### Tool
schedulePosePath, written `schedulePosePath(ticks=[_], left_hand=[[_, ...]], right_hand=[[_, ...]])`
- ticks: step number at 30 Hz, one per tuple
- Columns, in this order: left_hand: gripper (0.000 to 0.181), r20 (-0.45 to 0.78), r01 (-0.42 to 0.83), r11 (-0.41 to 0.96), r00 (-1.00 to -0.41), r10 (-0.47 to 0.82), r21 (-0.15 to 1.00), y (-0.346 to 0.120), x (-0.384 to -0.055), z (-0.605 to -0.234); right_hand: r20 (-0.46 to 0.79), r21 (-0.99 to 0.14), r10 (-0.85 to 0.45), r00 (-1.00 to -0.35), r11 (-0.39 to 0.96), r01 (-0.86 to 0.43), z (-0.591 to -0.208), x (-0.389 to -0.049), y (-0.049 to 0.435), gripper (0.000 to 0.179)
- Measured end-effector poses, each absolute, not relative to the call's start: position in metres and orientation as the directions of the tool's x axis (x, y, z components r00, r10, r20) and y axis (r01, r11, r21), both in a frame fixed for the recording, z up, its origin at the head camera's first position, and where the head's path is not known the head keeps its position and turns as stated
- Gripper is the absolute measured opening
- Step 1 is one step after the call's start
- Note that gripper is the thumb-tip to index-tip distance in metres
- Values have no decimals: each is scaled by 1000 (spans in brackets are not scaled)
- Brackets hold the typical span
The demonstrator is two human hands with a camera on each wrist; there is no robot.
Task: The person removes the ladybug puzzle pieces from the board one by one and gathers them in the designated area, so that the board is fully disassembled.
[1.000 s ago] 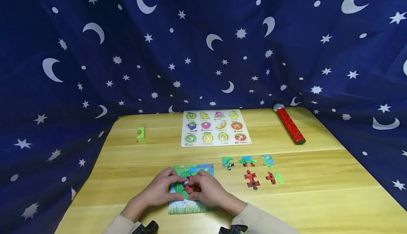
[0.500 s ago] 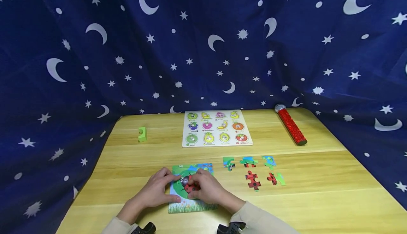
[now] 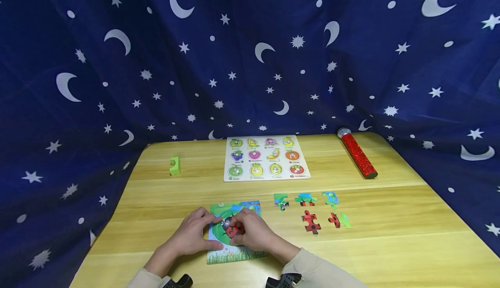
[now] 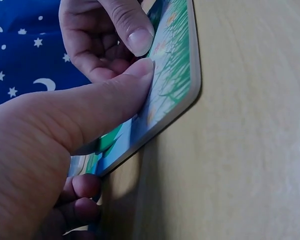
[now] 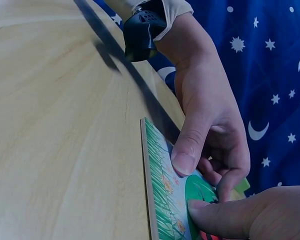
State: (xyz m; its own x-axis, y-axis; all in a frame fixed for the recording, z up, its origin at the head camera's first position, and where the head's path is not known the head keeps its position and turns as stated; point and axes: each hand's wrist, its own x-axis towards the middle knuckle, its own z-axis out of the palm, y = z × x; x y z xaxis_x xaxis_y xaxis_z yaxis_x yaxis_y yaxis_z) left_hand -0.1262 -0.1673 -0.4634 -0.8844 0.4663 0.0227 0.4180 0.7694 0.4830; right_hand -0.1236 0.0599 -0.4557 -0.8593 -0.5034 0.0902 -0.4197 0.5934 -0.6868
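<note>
A thin picture board (image 3: 234, 255) with a ladybird on a leaf lies near the table's front, under both hands. On its left side my left hand (image 3: 189, 233) rests, thumb on the printed face and index finger near the ladybird's head. In the left wrist view, that hand's other fingers (image 4: 85, 186) curl beside the edge. My right hand (image 3: 255, 231) reaches over from the right with bent fingers, index and thumb tips on the ladybird (image 3: 231, 227). Its thumb (image 5: 217, 212) touches the picture; I cannot tell whether it pinches a piece.
Right of the board lie several jigsaw pieces, among them a red spotted one (image 3: 310, 222) and a blue-green one (image 3: 305, 199). Further back are a fruit peg puzzle (image 3: 267, 157), a green notched block (image 3: 175, 166) and a red glittery microphone (image 3: 358, 155). A starry curtain (image 3: 250, 53) hangs behind.
My left hand has drawn back slightly to the left, leaving more of the ladybird's head visible. The right hand stays almost in place. The loose pieces have not moved.
</note>
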Motion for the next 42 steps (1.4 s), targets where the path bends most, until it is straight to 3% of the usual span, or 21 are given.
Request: schedulePosePath(ticks=[7, 15, 31, 42], left_hand=[[67, 21, 411, 771, -888, 460, 486, -168, -125, -466], [86, -6, 377, 782, -899, 438, 496, -165, -126, -462], [86, -40, 353, 786, -901, 431, 508, -165, -124, -461], [86, -31, 364, 783, -899, 438, 505, -166, -125, -463]], right_hand=[[90, -697, -500, -861, 586, -413, -456, -124, 59, 28], [90, -746, -473, -876, 551, -374, -456, -125, 58, 24], [114, -823, -448, -887, 458, -337, -462, -121, 55, 15], [184, -762, -420, -888, 510, -399, -462, -123, 60, 10]])
